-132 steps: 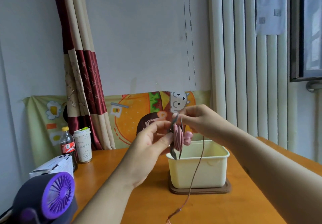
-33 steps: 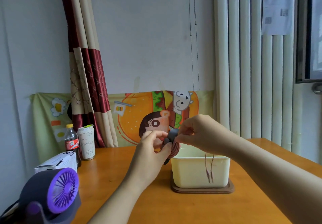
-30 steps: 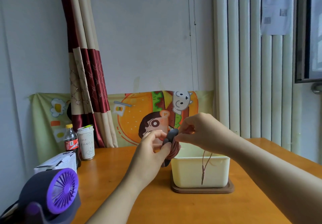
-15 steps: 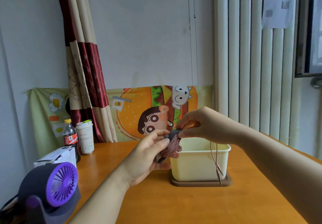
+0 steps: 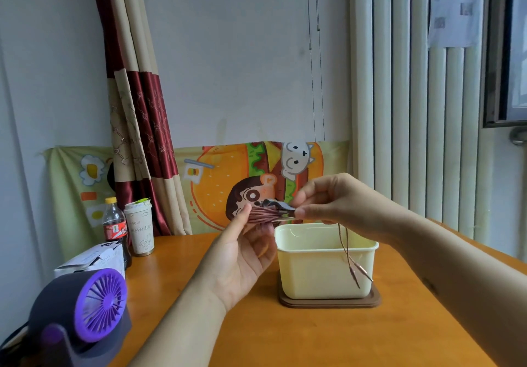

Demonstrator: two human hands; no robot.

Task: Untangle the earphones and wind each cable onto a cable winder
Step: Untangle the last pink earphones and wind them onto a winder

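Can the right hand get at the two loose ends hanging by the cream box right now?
Probably yes: the loose ends hang free just below the right hand, in front of the cream box. But it is pinching the cable at the winder and must let go first.

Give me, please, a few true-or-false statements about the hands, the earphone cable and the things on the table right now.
1. The left hand holds the dark cable winder with the pinkish-brown earphone cable wound on it. True.
2. The right hand is empty. False: it pinches the cable beside the winder.
3. The cable's loose ends hang in front of the cream plastic box. True.
4. The box has a lid on. False: it is open, standing on a brown base.
5. The purple desk fan stands right of the box. False: it is far left.
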